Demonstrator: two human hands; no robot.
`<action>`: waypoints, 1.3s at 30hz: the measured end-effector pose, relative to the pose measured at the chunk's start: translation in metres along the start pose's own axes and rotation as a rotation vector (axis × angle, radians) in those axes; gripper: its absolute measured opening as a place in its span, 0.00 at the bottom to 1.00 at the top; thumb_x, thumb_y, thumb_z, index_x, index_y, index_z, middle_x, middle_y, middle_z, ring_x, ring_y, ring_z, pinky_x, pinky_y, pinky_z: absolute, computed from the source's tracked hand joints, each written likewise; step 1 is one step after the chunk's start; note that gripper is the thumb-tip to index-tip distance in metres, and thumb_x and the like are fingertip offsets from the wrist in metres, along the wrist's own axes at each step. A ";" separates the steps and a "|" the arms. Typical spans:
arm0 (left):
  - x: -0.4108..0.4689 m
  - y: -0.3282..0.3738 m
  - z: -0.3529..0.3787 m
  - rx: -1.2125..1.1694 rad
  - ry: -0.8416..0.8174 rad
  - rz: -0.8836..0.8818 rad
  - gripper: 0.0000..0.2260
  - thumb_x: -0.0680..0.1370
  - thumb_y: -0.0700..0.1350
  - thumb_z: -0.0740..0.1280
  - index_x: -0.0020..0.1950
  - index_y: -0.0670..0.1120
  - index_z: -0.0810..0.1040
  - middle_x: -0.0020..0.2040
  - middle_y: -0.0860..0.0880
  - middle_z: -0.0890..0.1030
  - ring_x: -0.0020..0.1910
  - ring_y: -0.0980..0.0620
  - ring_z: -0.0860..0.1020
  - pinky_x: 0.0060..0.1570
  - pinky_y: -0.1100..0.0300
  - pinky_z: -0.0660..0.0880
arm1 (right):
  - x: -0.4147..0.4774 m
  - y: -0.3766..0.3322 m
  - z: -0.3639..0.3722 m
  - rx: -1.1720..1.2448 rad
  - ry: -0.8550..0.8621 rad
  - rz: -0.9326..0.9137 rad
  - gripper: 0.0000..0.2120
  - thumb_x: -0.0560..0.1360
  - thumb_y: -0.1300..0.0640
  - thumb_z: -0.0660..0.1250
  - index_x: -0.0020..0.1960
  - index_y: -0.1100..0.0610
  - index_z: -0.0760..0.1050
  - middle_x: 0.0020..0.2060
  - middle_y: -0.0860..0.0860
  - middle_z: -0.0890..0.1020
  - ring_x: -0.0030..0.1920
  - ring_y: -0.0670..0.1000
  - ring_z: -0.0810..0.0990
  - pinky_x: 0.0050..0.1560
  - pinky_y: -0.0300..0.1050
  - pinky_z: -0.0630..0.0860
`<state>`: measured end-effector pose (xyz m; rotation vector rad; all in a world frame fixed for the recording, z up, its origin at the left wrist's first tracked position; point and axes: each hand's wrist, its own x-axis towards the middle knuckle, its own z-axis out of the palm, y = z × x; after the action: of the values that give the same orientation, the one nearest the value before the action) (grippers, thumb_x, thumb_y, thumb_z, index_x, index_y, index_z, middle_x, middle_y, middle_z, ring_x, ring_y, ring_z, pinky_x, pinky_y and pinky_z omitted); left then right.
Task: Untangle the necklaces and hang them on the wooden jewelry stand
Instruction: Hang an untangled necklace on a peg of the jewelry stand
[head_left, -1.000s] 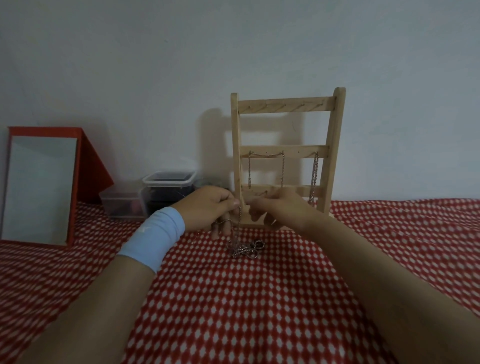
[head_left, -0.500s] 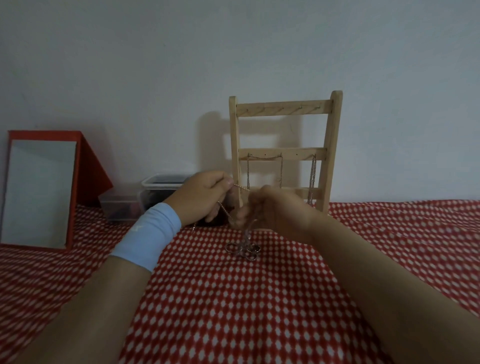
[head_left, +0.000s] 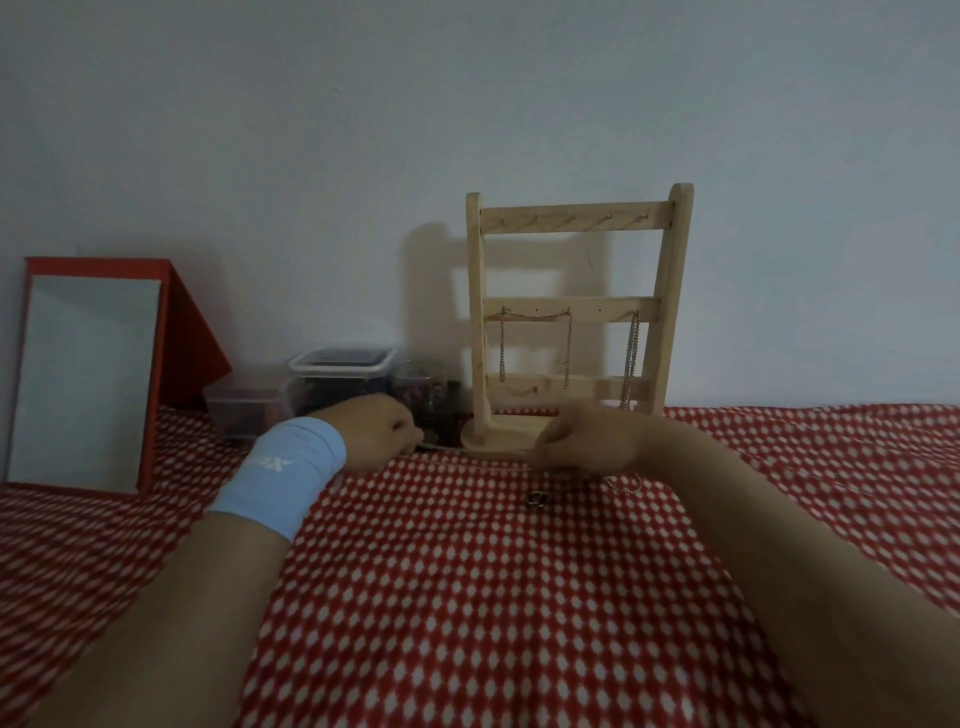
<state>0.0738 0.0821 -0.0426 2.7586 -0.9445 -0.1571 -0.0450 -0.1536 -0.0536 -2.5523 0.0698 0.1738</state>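
Observation:
A wooden jewelry stand (head_left: 574, 312) with three rungs stands against the wall. Two chains (head_left: 631, 364) hang from its middle rung. My left hand (head_left: 382, 436), with a light blue wristband, lies low on the cloth left of the stand's base and pinches one end of a thin chain. My right hand (head_left: 582, 441) rests in front of the base, fingers curled round the same chain. A ring pendant (head_left: 536, 499) lies on the cloth below my right hand, and a loop of chain (head_left: 623, 486) shows to its right. The stretch of chain between my hands is barely visible.
A red-framed mirror (head_left: 83, 379) leans at the left. Clear plastic boxes (head_left: 337, 384) with dark contents sit between the mirror and the stand. A red and white patterned cloth (head_left: 467, 597) covers the surface.
Both hands have dropped to the cloth and moved apart, the left going left and the right going right. The tangled heap is drawn out; only the ring pendant and a small loop remain visible.

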 end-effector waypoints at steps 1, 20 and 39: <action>0.001 -0.001 0.003 -0.005 -0.073 -0.037 0.14 0.81 0.50 0.61 0.41 0.46 0.80 0.37 0.49 0.81 0.34 0.54 0.78 0.38 0.61 0.72 | 0.000 0.000 0.001 -0.023 0.001 -0.016 0.13 0.82 0.46 0.64 0.52 0.51 0.85 0.41 0.41 0.84 0.44 0.41 0.80 0.52 0.41 0.76; -0.006 0.056 0.011 -0.503 0.067 0.153 0.11 0.80 0.46 0.63 0.43 0.48 0.82 0.29 0.61 0.75 0.27 0.66 0.72 0.31 0.70 0.66 | 0.001 -0.007 -0.001 0.345 0.151 -0.087 0.08 0.79 0.54 0.71 0.47 0.58 0.85 0.39 0.52 0.88 0.31 0.47 0.82 0.33 0.38 0.79; 0.000 0.040 -0.002 -0.648 0.595 0.143 0.12 0.80 0.43 0.62 0.39 0.49 0.81 0.35 0.50 0.79 0.34 0.54 0.75 0.34 0.61 0.69 | -0.002 -0.004 -0.007 0.052 0.008 0.060 0.10 0.79 0.49 0.69 0.46 0.52 0.86 0.46 0.49 0.85 0.48 0.46 0.81 0.47 0.40 0.72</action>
<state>0.0507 0.0520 -0.0307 1.9571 -0.7438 0.3129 -0.0456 -0.1542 -0.0453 -2.5008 0.1519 0.1821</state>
